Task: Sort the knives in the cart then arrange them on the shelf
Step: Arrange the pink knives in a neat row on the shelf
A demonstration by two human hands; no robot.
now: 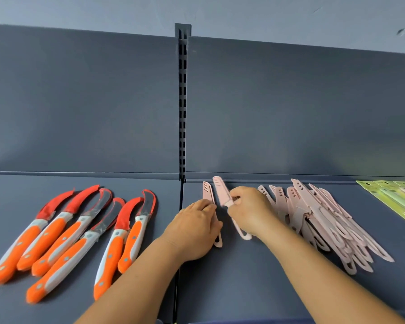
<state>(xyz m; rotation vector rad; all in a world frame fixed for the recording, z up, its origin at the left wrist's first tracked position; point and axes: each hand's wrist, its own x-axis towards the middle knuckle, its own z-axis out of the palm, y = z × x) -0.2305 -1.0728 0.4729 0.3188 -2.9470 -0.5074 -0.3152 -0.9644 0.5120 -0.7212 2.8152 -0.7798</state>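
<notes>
A dark blue-grey shelf (243, 277) fills the lower part of the view, backed by an upright panel of the same colour with a slotted upright post (182, 101) running down its middle. Taking that post as the landmark: to its left, on the shelf, lie six curved knives with orange-and-white handles (63, 232), fanned side by side, handles toward the viewer, several blades in red sleeves. To the right of the post, well out, a loose heap of pink sheathed knives (323, 220) lies overlapping, tips toward the back panel. At the far right edge, farthest from the post, green packaged items (393, 199) lie on the shelf, cut off by the frame. Just right of the post's foot, the left hand (197, 228) lies over a pink sheathed knife (208, 192), fingers bent down onto it, its sheath tip showing beyond the fingers and its looped handle end below the palm; whether the fingers close round it I cannot tell. Just beside it, further from the post, the right hand (250, 209) pinches a second pink knife (221, 190) at its middle, fingers curled round it, the sheath pointing toward the back panel and the handle loop emerging under the wrist.
</notes>
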